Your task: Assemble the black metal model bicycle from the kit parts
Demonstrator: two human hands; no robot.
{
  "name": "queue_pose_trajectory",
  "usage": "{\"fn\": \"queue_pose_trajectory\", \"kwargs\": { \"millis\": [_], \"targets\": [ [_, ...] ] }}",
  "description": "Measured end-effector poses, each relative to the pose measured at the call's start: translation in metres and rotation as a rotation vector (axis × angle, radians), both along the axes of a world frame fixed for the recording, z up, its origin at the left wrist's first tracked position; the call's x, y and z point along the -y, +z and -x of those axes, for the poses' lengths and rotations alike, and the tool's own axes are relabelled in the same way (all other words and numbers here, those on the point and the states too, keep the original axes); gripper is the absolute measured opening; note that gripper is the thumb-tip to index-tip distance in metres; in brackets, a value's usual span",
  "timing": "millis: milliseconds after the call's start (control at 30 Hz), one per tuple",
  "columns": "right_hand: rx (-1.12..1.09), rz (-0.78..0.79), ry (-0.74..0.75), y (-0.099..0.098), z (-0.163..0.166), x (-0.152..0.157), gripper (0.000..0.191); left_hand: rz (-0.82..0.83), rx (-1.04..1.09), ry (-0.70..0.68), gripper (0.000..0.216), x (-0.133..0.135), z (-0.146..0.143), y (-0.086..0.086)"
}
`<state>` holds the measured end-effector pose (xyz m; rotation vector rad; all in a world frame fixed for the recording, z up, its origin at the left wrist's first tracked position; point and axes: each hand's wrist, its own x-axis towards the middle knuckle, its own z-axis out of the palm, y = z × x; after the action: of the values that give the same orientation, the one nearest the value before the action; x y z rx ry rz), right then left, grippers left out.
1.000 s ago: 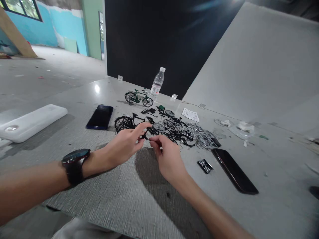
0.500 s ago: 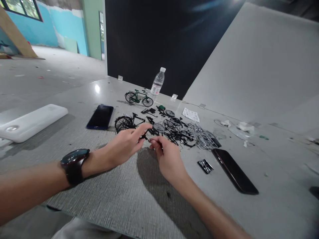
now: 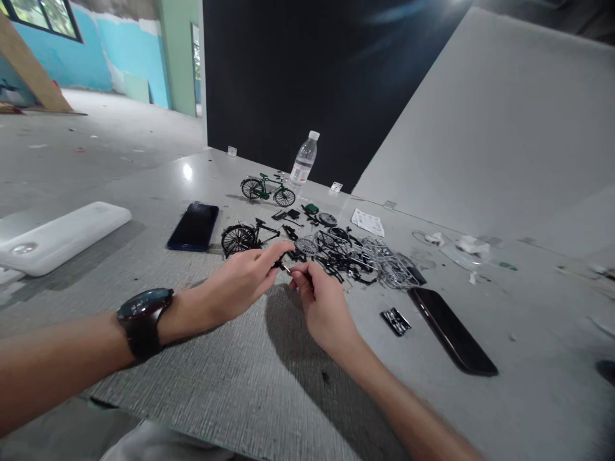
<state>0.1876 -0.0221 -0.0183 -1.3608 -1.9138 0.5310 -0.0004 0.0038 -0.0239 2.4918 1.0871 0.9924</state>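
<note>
My left hand [image 3: 243,280], with a watch on the wrist, is closed on a small black bicycle part [image 3: 280,261], mostly hidden by the fingers. My right hand [image 3: 323,299] pinches a thin metal rod [image 3: 287,269], whose other end meets the black part; I cannot make out whether it is a small screwdriver. Just behind my left hand stands a black model bicycle [image 3: 243,237] with its rear wheel, saddle and frame showing. Beyond the fingers lies a pile of black and silver bicycle parts [image 3: 355,256]. A finished green model bicycle [image 3: 266,189] stands farther back.
A water bottle [image 3: 303,160] stands by the dark panel. A blue phone [image 3: 193,226] and a white device [image 3: 67,237] lie to the left. On the right are a black phone [image 3: 454,330], a small black tray [image 3: 396,321], paper sheets [image 3: 368,221] and plastic scraps [image 3: 473,246].
Both hands stay almost in place, still holding the black part and the thin rod. The other things on the table have not moved.
</note>
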Motion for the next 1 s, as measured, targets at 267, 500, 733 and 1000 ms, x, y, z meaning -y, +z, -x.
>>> {"fn": "queue_pose_trajectory", "kwargs": {
  "millis": [267,500,733,1000],
  "targets": [
    [-0.001,-0.054,-0.051,-0.007,-0.002,0.0,0.01,-0.051,-0.068,0.016,0.044,0.0,-0.001,-0.002],
    [-0.001,-0.078,-0.022,-0.004,-0.003,-0.001,0.012,-0.054,-0.04,-0.012,0.046,-0.002,-0.001,-0.009],
    [-0.173,0.19,0.0,0.002,-0.009,-0.004,0.017,-0.113,-0.02,-0.012,0.041,-0.002,-0.004,-0.016],
    [-0.322,0.402,0.038,0.012,-0.014,-0.003,0.016,-0.168,-0.007,-0.036,0.033,-0.003,-0.006,-0.02]
  ]
}}
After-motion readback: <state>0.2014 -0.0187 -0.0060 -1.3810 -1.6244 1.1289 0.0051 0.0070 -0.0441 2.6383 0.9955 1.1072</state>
